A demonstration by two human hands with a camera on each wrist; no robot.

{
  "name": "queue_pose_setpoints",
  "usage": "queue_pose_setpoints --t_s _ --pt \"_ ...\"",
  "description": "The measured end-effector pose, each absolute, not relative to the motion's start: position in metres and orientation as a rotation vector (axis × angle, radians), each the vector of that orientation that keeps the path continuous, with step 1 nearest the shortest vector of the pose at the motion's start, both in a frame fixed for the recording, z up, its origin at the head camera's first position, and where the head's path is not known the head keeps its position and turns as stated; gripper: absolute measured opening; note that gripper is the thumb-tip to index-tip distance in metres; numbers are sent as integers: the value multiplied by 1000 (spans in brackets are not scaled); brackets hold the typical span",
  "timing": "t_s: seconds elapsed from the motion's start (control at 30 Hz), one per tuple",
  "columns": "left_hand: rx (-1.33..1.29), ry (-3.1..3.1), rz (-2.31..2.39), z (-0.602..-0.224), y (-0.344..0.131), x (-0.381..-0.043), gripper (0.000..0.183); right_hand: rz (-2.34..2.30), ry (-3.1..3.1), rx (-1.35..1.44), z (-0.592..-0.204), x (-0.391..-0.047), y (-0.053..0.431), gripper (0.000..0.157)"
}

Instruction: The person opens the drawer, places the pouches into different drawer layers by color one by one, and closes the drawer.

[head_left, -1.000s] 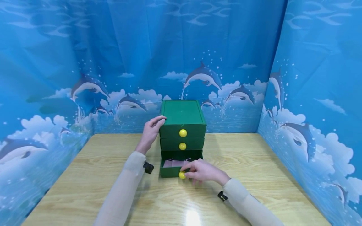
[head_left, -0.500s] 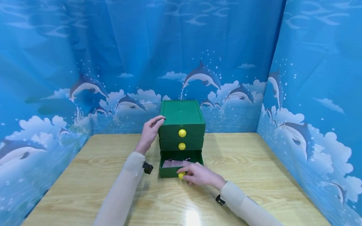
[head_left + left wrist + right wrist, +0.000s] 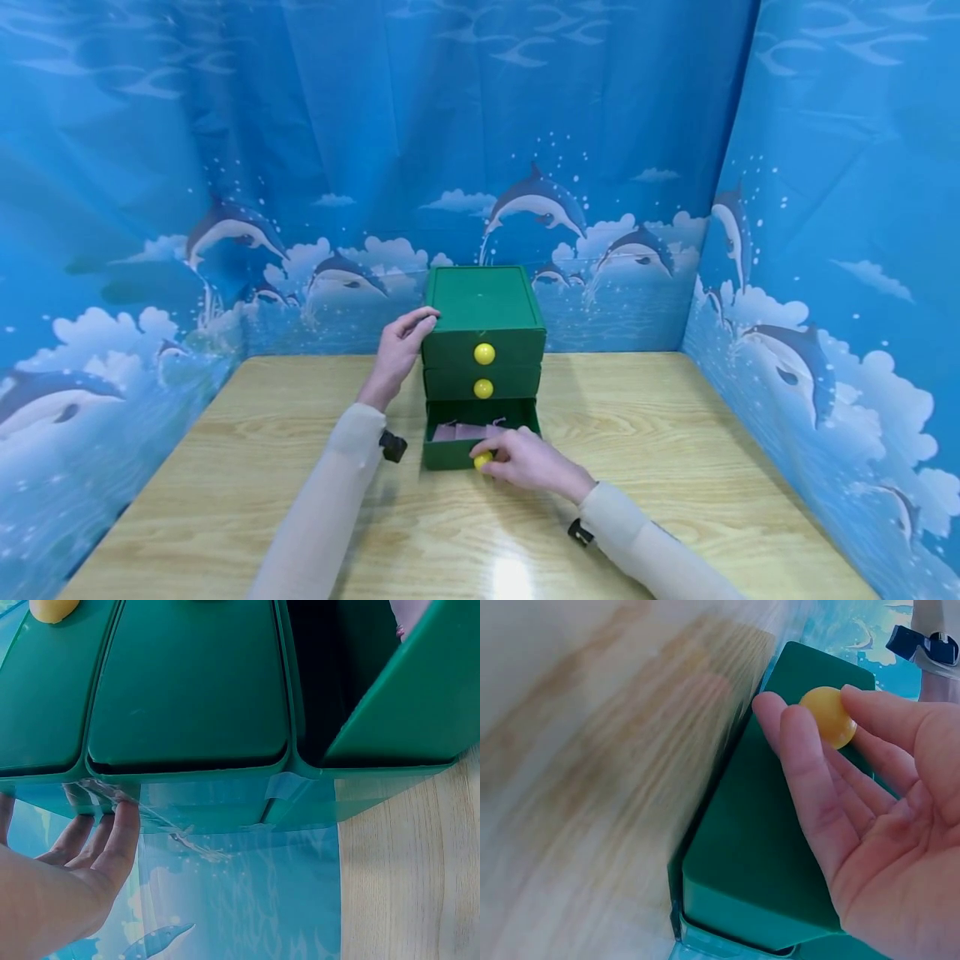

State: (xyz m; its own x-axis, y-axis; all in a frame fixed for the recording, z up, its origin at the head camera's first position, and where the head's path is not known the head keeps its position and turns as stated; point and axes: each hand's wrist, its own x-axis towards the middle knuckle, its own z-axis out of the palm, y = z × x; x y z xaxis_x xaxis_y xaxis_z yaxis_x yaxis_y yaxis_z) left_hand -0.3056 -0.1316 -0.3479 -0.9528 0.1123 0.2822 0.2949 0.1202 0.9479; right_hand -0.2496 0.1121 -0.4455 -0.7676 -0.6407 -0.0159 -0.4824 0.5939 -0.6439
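One little green chest (image 3: 483,310) with three drawers and three yellow knobs sits toward the back of the wooden table (image 3: 675,467), and two hands are on it. The bottom drawer (image 3: 450,452) is pulled partway out with something pinkish (image 3: 467,432) lying inside, and the right hand (image 3: 528,462) is pinching its knob (image 3: 482,459) between thumb and fingers. The left hand (image 3: 399,348) rests loose and flat-fingered against the chest's top left edge, gripping nothing

A light wood-grain counter (image 3: 675,467) stands inside a three-sided blue backdrop (image 3: 375,125) printed with leaping dolphins (image 3: 536,200), white clouds (image 3: 97,329) and sea spray. A bright glare (image 3: 510,575) of overhead light shines on the counter's near edge.
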Motion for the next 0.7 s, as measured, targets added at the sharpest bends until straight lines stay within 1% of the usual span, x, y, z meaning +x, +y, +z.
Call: queue_pose_setpoints --t_s 0.7 --pt "-419 -2242 -1958 -347 -132 -305 39 -940 2641 -857 -451 -263 108 27"
